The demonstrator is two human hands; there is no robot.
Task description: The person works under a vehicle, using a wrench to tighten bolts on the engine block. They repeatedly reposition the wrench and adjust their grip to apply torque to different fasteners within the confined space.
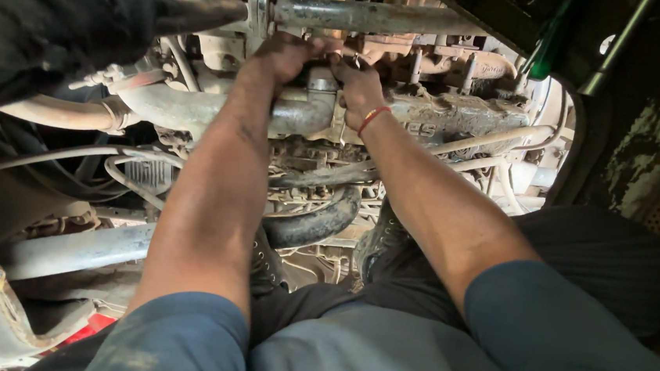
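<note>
Both my arms reach up into the dusty underside of a vehicle. My left hand (285, 55) and my right hand (358, 82) meet at a small metal fitting (324, 75) on a grimy grey housing (445, 116), just below a horizontal steel shaft (375, 16). Fingers of both hands are curled around the fitting; a small metal piece shows at my right fingertips, too small to identify. A red thread band (372, 118) circles my right wrist. Whether either hand holds a tool is hidden by the fingers.
A thick pipe (195, 108) runs left of the hands. A black ribbed hose (315, 224) and loose cables (135, 162) hang below. A grey bar (74, 248) lies at lower left. My boots (380, 240) rest beneath. A green-handled tool (549, 46) is at the upper right.
</note>
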